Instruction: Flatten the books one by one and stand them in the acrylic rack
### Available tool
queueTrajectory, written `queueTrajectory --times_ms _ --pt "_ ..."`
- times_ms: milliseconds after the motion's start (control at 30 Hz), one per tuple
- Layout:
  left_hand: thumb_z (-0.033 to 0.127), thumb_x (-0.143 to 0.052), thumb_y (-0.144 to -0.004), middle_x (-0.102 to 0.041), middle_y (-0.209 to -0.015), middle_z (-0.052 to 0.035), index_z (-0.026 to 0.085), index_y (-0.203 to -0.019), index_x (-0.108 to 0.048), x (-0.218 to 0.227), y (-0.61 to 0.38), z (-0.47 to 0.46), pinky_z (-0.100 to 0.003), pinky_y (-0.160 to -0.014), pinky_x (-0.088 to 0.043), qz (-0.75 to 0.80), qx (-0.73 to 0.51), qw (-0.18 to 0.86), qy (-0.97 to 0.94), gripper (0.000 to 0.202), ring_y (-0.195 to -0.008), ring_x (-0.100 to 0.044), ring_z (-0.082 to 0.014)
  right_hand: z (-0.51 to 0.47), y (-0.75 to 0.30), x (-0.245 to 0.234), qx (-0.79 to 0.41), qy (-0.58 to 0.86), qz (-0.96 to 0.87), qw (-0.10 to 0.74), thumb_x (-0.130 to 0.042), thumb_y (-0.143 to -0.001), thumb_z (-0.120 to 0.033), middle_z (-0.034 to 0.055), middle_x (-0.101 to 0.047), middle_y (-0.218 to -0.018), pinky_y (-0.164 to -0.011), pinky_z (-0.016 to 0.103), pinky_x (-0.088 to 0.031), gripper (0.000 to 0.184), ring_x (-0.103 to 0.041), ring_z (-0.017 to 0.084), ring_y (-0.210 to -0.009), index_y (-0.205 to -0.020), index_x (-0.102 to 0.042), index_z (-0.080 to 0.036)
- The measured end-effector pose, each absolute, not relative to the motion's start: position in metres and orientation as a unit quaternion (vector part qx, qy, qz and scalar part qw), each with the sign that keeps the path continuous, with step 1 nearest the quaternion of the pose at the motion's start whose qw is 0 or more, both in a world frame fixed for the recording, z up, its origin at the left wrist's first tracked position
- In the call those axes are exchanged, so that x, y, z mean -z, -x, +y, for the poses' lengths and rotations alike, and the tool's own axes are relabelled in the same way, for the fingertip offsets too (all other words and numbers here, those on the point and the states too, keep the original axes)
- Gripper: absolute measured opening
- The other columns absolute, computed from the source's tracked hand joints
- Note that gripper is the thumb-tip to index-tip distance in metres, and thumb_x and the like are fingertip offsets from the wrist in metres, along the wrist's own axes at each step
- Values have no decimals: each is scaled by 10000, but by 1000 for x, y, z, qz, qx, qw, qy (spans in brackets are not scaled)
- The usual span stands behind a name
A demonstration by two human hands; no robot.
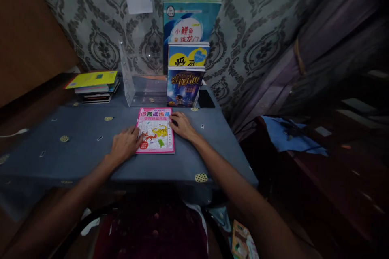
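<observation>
A pink picture book [155,131] with a cartoon tiger and fox on its cover lies flat on the cloth-covered table [82,153]. My left hand [125,143] grips its left edge, fingers bent against the side. At the upper right edge, my right hand [181,124] has its fingers closed on the cover's border. Just behind the book stands a clear acrylic display rack [146,91]. Its right side holds several upright books in tiers, with a dark blue book [184,87] in front and a yellow-and-blue book [188,54] behind it.
A stack of books [94,85] with a yellow one on top sits at the table's back left. A dark phone-like slab [206,99] lies right of the rack. A white cable end [21,132] rests at the far left. Beyond the right edge hangs a curtain [267,77].
</observation>
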State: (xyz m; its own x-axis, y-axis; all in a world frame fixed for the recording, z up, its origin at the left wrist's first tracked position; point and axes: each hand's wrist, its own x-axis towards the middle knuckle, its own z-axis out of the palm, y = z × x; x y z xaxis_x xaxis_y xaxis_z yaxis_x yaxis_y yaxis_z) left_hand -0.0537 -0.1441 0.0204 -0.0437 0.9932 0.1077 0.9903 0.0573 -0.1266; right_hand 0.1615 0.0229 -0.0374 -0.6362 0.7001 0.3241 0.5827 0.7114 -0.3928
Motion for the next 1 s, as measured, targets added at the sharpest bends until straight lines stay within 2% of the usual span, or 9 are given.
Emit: queueTrajectory --times_ms 133,333,500,667,833,1000 --pt "354 -431 -1036 -678 -1089 -149 159 -1045 -689 -11 61 -140 -410 -819 -516 -670 43 130 730 323 -1052 -619 -304 22 -161 34 -124 349 -903 218 -529 -971 -286 149 -621 -1353 -1049 472 -447 374 -556 300 -1229 -1288 -681 -159" --pt "468 -519 -1015 -654 -1268 -133 196 -1270 -626 6 41 -145 -461 -994 -492 -456 163 62 873 388 -1176 -593 -281 15 -160 30 -123 348 -904 216 -503 -984 -260 148 -617 -1397 -1088 500 -414 371 -547 306 -1259 -1296 -678 -162" --pt "446 -487 -1032 -671 -1238 -136 176 -1266 -624 3 19 -139 -460 -978 -508 -430 132 66 891 383 -1169 -603 -280 9 -163 27 -128 346 -905 212 -501 -995 -262 154 -614 -1414 -1089 500 -421 379 -548 304 -1269 -1314 -668 -143" --pt "414 -429 -1056 -683 -1260 -131 176 -1242 -661 -5 16 -135 -458 -1000 -505 -447 89 49 889 381 -1167 -615 -266 8 -165 24 -126 335 -910 209 -530 -999 -268 130 -615 -1420 -1111 490 -416 363 -539 282 -1293 -1323 -665 -175" --pt "371 -428 -1055 -717 -1188 -118 191 -1170 -718 -8 16 -135 -448 -959 -525 -450 117 17 885 360 -1117 -636 -259 7 -168 24 -142 326 -913 201 -548 -1000 -285 149 -589 -1448 -1137 494 -394 375 -512 291 -1342 -1337 -652 -158" --pt "339 -422 -1054 -726 -1166 -99 204 -1159 -733 -8 17 -135 -430 -952 -511 -452 137 3 881 354 -1104 -629 -247 4 -174 27 -169 312 -916 189 -606 -976 -377 148 -515 -1531 -1168 520 -358 469 -451 309 -1421 -1400 -601 -178"
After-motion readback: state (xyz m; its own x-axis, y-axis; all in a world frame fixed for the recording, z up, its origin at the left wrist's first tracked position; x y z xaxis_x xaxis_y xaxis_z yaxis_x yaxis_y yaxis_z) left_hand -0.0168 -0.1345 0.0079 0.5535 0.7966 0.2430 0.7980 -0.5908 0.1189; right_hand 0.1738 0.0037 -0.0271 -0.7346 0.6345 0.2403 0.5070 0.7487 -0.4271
